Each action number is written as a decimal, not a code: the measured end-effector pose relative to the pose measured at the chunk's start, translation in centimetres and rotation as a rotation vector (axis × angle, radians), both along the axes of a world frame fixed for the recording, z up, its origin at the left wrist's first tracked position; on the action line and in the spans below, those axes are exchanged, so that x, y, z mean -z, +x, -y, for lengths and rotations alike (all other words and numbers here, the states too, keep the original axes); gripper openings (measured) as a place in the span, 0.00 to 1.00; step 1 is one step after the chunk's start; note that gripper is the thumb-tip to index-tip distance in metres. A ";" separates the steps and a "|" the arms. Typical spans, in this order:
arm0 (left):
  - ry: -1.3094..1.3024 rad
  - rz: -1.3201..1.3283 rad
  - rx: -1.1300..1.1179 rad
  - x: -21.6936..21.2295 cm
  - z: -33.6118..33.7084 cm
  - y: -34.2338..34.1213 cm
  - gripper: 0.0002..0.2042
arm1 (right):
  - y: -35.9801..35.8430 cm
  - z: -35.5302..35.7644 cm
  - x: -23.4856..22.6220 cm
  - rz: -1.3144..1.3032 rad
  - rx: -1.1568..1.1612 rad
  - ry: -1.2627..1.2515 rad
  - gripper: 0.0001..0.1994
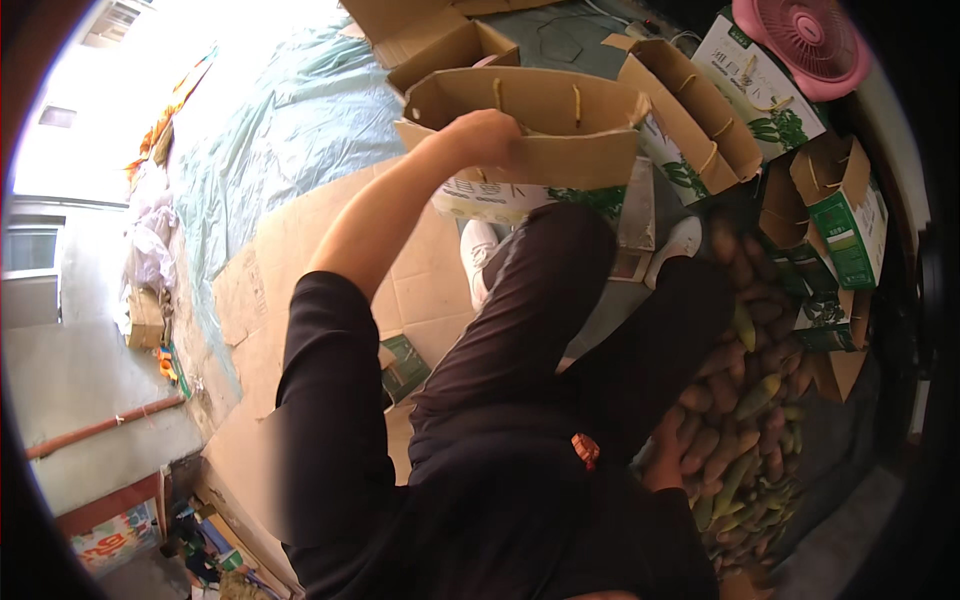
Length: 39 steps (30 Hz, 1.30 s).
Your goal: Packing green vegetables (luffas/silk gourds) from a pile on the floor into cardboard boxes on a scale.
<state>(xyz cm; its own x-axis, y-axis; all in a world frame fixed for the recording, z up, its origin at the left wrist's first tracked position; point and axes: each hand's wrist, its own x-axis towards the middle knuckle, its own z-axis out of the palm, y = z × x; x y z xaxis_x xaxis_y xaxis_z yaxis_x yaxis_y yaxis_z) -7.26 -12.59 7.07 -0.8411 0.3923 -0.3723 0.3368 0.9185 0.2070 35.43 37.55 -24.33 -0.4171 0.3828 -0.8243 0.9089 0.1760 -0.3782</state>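
In front of me stands an open cardboard box (580, 158) with yellow cord handles and green leaf pictures on its white outer side. My left hand (490, 138) reaches out to it and is closed over its near rim, with the fingers hooked inside. Low at my right side, my right hand (665, 455) rests against a heap of brownish tubers (712, 392) that look like sweet potatoes. Its fingers are mostly hidden, so I cannot make out whether it holds one. Longer green vegetables (757, 397) lie among the tubers.
More open boxes (690, 110) stand ahead to the right, and green-and-white ones (845, 225) beside the heap. A pink fan (808, 45) is at the far right. Flattened cardboard (340, 225) and a pale blue plastic sheet (270, 130) cover the floor at left.
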 end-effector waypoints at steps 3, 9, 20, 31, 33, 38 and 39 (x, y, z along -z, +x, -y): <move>0.019 -0.087 -0.033 0.8 7.2 3.9 0.12 | 1.6 1.2 -0.3 0.029 -0.071 -0.024 0.15; -0.115 -0.031 -0.342 0.1 15.2 14.3 0.10 | 0.8 13.4 -1.8 0.059 -0.193 -0.086 0.15; -0.414 0.194 -0.726 9.9 30.0 44.7 0.05 | 15.5 -4.7 -4.0 -0.004 -0.399 -0.159 0.16; 0.220 0.261 -1.079 10.0 27.3 46.9 0.11 | 3.9 -2.7 -0.7 -0.033 -0.501 -0.194 0.16; 0.262 0.354 -1.094 9.6 25.3 44.7 0.17 | 3.5 -1.9 -0.4 -0.051 -0.501 -0.208 0.16; -0.156 0.127 -1.008 12.2 20.6 41.4 0.28 | 13.1 -7.8 -2.3 -0.111 -0.482 -0.229 0.16; -0.066 0.073 -1.044 13.3 20.5 41.1 0.25 | 12.5 -7.7 -1.7 -0.125 -0.473 -0.231 0.16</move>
